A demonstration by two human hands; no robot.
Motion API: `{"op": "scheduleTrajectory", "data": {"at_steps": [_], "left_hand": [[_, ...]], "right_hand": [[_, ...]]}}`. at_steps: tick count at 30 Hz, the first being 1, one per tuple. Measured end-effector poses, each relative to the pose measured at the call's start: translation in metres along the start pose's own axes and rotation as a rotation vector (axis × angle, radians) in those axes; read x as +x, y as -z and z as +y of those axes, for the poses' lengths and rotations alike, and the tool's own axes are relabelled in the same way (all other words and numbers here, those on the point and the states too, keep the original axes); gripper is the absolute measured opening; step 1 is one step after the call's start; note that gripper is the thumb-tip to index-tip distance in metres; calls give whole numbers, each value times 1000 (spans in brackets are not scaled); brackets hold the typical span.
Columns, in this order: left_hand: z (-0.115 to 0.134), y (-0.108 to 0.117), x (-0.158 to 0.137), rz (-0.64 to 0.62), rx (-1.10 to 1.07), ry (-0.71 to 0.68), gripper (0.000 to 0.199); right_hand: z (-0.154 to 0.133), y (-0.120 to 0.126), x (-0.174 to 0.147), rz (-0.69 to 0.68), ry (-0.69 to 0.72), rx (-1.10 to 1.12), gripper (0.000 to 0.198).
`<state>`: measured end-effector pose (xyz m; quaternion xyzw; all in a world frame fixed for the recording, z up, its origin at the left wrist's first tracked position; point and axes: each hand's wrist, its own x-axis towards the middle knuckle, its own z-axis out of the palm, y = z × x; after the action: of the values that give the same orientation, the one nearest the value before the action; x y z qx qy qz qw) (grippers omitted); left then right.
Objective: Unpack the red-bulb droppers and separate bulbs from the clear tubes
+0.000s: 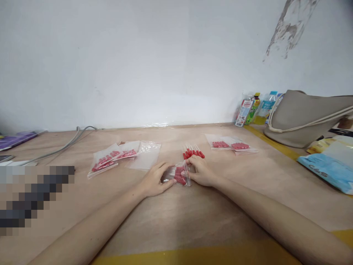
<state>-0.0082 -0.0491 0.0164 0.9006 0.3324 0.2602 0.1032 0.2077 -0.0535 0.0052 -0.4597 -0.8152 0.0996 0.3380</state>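
Yellow edging (176, 256) bordered the near side of the tabletop (154, 221) at six o'clock, reckoning from the clear bag (178, 176) in the person's hands, with twelve towards the wall. The work looked partway along: red-ended pieces (180, 180) were already inside this bag, though whether its mouth was sealed could not be told. The bag lay directly between the two sets of fingers, touching both. At nine o'clock the left hand (157, 179) had its fingers and thumb closed around the bag's left part, thumb tip by the red ends; at three, the right hand (201, 171) had its fingers and thumb pinched on the right edge. Just beyond, at one o'clock, a loose bunch (194, 153) of similar pieces lay outside any bag, seemingly left to be packed. A flat bag (149, 156) with no red showing lay at ten. Filled bags (109, 158) overlapped farther out between nine and ten, and another filled pair (231, 144) lay at two; these appeared done. Farther off towards two stood a handbag (303, 117) and bottles (255, 108), before the pale wall (165, 62).
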Motion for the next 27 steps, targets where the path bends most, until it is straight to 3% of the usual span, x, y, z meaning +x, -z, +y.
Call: {"op": "scheduleTrajectory", "data": {"at_steps": [10, 22, 27], "left_hand": [[-1, 0, 0, 18, -10, 4, 42], [-2, 0, 0, 19, -2, 29, 43], [-4, 0, 0, 20, -10, 39, 43]], "right_hand": [[3, -10, 6, -118, -111, 257, 3], [8, -12, 9, -100, -213, 478, 8], [5, -7, 12, -1, -336, 657, 13]]}}
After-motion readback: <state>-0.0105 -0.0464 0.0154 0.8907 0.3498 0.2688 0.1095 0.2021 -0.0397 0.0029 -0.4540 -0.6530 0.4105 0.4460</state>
